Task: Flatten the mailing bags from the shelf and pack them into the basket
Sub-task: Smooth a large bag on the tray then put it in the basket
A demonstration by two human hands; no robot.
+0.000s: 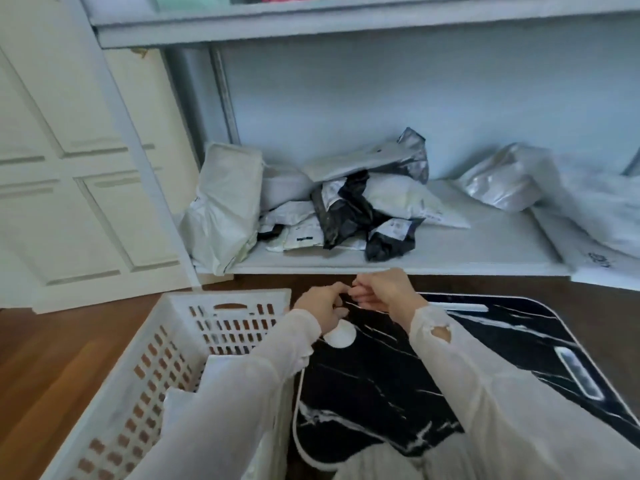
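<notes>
In the head view, both arms are reaching forward in loose white sleeves, the hands meeting just above a black marbled mat [381, 393] on the wooden floor. The left hand [323, 306] is curling its fingers inward, knuckles up, and the right hand [381, 289] is bending at the wrist with its fingers folded toward the left one; the fingertips of the two are touching or nearly so. Whether they are pinching anything between them I cannot tell, since the spot is small and blurred. A white disc [341, 336] is lying on the mat just under the left wrist. The white slotted basket [221, 299] is standing to the left of the mat, beneath the left forearm, with pale flat bags showing inside it. The mailing bags [346, 206], white, grey and black, are lying crumpled in a heap on the low shelf [485, 251] ahead, well apart from the hands.
</notes>
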